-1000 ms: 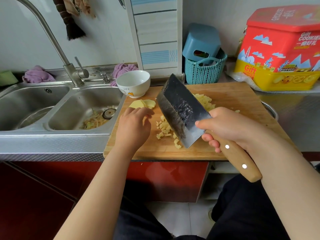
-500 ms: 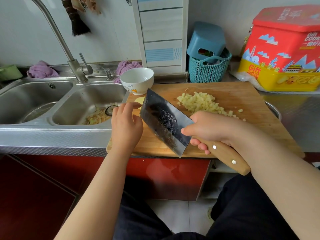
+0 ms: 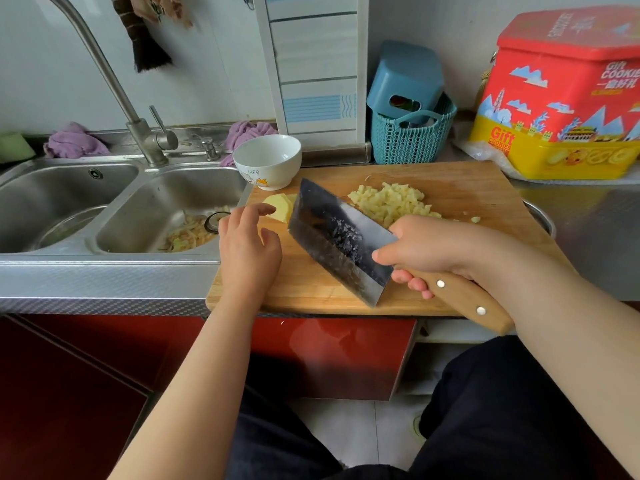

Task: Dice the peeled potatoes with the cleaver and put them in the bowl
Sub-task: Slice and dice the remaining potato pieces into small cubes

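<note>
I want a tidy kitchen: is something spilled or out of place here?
Yes: potato peelings lie loose around the drain of the right sink basin. The white bowl is empty.

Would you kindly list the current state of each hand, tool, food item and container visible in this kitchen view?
left hand: open, fingers relaxed, over the board beside the potato slices
right hand: grips the cleaver's handle
cleaver: blade tilted above the cutting board
potato slices: undiced, on the board
diced potato: piled on the board, not in the bowl
bowl: upright, empty
cutting board: flat on the counter
cookie tin: lid on
</note>
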`<control>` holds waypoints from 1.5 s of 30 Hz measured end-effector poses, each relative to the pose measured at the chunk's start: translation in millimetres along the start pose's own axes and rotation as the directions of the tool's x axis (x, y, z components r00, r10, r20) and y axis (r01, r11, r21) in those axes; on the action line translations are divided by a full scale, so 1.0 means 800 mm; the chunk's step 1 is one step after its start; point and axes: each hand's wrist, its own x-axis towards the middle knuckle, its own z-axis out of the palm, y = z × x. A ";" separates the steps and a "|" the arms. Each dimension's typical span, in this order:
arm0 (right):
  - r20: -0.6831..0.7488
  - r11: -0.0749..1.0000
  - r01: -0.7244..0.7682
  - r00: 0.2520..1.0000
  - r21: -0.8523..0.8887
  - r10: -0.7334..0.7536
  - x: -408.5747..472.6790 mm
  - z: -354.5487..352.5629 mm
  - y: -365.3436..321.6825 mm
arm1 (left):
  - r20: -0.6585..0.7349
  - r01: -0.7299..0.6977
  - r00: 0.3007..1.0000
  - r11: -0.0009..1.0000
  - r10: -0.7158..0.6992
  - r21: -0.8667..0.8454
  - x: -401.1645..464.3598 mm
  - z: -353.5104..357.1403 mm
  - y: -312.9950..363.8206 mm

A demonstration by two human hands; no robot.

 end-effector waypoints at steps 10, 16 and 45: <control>-0.192 0.993 -0.106 0.974 0.058 0.116 0.023 -0.069 0.049 | 0.040 -0.045 0.998 0.999 0.045 -0.001 0.008 0.016 0.021; -0.233 0.993 -0.099 0.966 0.059 0.110 0.024 -0.085 0.056 | 0.054 -0.088 0.995 0.996 0.088 0.010 0.011 0.017 0.024; -0.495 0.824 0.000 0.800 -0.566 -0.340 -0.044 -0.043 0.089 | 0.528 -0.828 0.481 0.560 0.699 0.012 0.026 0.047 0.181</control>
